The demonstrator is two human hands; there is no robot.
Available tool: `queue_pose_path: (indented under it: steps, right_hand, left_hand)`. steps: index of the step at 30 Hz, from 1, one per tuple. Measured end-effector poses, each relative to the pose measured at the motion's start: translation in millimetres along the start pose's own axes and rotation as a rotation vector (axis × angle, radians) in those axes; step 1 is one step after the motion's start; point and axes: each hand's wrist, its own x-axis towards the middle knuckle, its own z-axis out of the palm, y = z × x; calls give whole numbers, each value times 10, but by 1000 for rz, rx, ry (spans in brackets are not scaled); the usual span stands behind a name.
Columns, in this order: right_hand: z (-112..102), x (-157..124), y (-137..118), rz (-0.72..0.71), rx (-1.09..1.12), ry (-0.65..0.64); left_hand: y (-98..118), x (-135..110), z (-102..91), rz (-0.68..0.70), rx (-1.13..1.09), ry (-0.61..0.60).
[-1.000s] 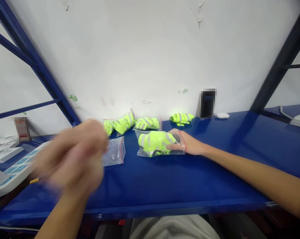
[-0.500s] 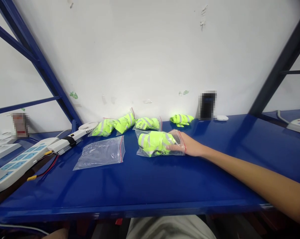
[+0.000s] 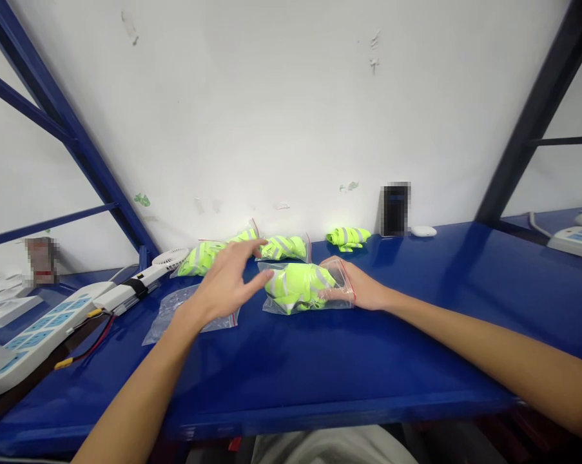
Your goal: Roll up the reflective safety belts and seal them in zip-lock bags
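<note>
Fluorescent yellow cloth with silver bands, like a rolled reflective vest (image 3: 298, 283), lies inside a clear zip bag (image 3: 341, 277) with a red seal line. My right hand (image 3: 356, 283) reaches into the bag's right end, thumb in front and fingers behind, closed on the vest. At the left end, my left hand (image 3: 230, 277) hovers with thumb and fingers apart, the thumb tip close to the bag; contact is unclear. Beneath my left forearm lies a flat clear zip bag (image 3: 167, 309), partly hidden.
Against the wall stand bagged yellow rolls (image 3: 285, 247) and an unbagged one (image 3: 349, 237). A pixelated dark object (image 3: 394, 209) and a white case (image 3: 423, 231) are at back right. Leftward are a small fan (image 3: 169, 258), power strip (image 3: 49, 328) and wires (image 3: 97, 335).
My left hand has come up from below the table edge to the left end of the bagged vest. My right hand keeps its hold. The view has shifted slightly.
</note>
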Motion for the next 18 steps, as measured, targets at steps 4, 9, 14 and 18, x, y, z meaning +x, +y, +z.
queue_pose_path:
  steps: [4,9,14,18]
  right_hand:
    - [22,-8,53,6,25,16]
    - [30,-22,77,1,37,17]
    - [30,-28,120,40,104,28]
    - [23,-17,108,133,226,26]
  left_hand:
    - [-124,100,141,-9,-55,-254]
    - [-225,85,245,-84,-344,-238]
    - [-219,96,290,-73,-530,-161]
    - [-218,108,239,-86,-578,-93]
